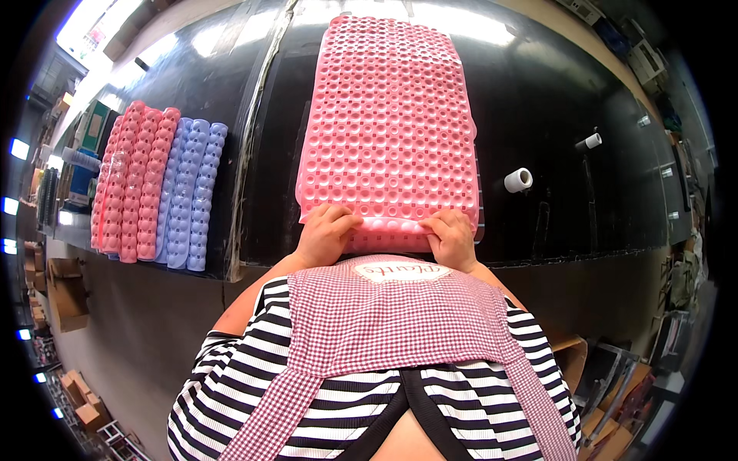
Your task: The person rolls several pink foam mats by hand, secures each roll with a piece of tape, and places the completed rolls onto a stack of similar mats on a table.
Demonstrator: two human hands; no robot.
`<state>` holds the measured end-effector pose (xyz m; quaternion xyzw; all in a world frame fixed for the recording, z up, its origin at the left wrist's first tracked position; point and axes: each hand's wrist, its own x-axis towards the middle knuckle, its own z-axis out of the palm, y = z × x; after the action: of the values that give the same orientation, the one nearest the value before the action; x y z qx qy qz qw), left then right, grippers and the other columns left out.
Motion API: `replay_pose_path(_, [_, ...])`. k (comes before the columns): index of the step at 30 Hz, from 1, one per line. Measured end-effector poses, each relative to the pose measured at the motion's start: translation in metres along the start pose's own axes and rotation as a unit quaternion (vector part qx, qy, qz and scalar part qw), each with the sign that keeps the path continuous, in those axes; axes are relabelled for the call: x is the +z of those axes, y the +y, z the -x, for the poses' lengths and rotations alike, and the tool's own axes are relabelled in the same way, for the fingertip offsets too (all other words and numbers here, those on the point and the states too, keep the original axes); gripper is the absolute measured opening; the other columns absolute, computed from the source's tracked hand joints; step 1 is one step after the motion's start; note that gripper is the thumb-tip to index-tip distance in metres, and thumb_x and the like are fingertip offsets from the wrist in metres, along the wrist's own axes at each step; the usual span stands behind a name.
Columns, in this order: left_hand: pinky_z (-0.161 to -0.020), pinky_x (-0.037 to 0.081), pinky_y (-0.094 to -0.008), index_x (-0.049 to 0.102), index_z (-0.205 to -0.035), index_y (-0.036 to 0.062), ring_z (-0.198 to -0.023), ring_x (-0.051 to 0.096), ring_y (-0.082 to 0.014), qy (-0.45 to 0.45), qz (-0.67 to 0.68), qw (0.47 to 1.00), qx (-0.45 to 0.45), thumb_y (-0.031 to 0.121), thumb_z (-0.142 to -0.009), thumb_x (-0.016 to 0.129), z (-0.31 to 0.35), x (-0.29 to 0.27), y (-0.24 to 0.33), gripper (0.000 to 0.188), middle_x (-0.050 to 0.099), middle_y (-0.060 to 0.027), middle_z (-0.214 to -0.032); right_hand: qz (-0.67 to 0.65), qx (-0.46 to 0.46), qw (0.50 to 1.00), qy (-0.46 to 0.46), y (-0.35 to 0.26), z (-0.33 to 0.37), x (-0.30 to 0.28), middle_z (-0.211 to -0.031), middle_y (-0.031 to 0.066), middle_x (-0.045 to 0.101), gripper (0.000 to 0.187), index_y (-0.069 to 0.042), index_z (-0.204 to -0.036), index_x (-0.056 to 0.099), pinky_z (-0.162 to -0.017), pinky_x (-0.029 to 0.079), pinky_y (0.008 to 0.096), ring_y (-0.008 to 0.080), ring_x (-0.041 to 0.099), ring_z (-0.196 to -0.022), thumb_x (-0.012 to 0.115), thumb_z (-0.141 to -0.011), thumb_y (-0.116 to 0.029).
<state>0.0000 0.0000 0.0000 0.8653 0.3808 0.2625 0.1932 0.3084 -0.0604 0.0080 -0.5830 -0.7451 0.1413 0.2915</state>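
Observation:
A long pink bubbled plastic mat (pixel 388 115) lies stretched away from me over the dark table, its surface covered with rows of round bumps and small holes. Its near end is folded up along the table's front edge. My left hand (pixel 329 233) grips the left part of that fold, fingers curled over the top. At the fold's right part, my right hand (pixel 452 237) is closed on it the same way. Both thumbs are mostly hidden. Beneath the mat's right side, a thin strip of something bluish peeks out.
Rolled pink mats (pixel 138 184) and rolled blue mats (pixel 191 196) lie side by side at the left. Two white rolls (pixel 518 180) sit on the black table (pixel 553 100) at the right. Green and blue boxes (pixel 94 127) stand at the far left; cardboard boxes (pixel 69 296) are on the floor.

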Motion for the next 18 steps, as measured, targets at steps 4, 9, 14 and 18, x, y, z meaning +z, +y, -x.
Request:
replay_pose_path(4, [-0.088,0.051,-0.0407,0.075,-0.108,0.0154,-0.096,0.066,-0.0273,0.0,-0.04,0.999,-0.021,0.013,-0.086,0.073,-0.013,-0.01,0.005,0.021,0.069,-0.003,-0.099,0.013,-0.037,0.999,-0.021,0.006,-0.01,-0.011,-0.1,0.0064,0.071,0.018,-0.01,-0.101,0.076,-0.089,0.052,0.0402,0.0286,0.067,-0.099,0.077,-0.084,-0.011])
replay_pose_path(9, [-0.085,0.052,-0.0392,0.073,-0.101,0.0131,-0.089,0.067,-0.0269,-0.003,0.009,0.994,-0.106,0.018,-0.088,0.073,-0.039,-0.017,0.005,0.014,0.066,-0.005,-0.099,-0.058,0.06,0.996,-0.008,0.0,-0.035,-0.024,-0.1,0.0079,0.066,0.022,-0.008,-0.101,0.072,-0.074,0.056,0.0397,0.0279,0.068,-0.089,0.08,-0.081,-0.013])
replay_pose_path(14, [-0.083,0.052,-0.0411,0.072,-0.098,0.0131,-0.1,0.064,-0.0283,0.022,-0.123,0.992,-0.001,0.021,-0.088,0.076,-0.033,-0.01,-0.009,0.014,0.062,-0.0062,-0.111,0.052,-0.091,0.994,0.005,0.014,-0.037,-0.017,-0.105,0.0073,0.064,0.024,-0.01,-0.099,0.073,-0.074,0.056,0.0381,0.0257,0.067,-0.091,0.083,-0.079,-0.018])
replay_pose_path(18, [-0.084,0.051,-0.0399,0.071,-0.096,0.012,-0.099,0.062,-0.0284,0.099,-0.202,0.97,0.086,0.024,-0.088,0.075,-0.033,-0.021,0.002,0.015,0.061,-0.0059,-0.109,0.145,-0.143,0.979,0.02,-0.003,-0.037,-0.026,-0.1,0.0078,0.065,0.019,-0.009,-0.095,0.073,-0.082,0.052,0.0397,0.0281,0.064,-0.099,0.08,-0.081,-0.019])
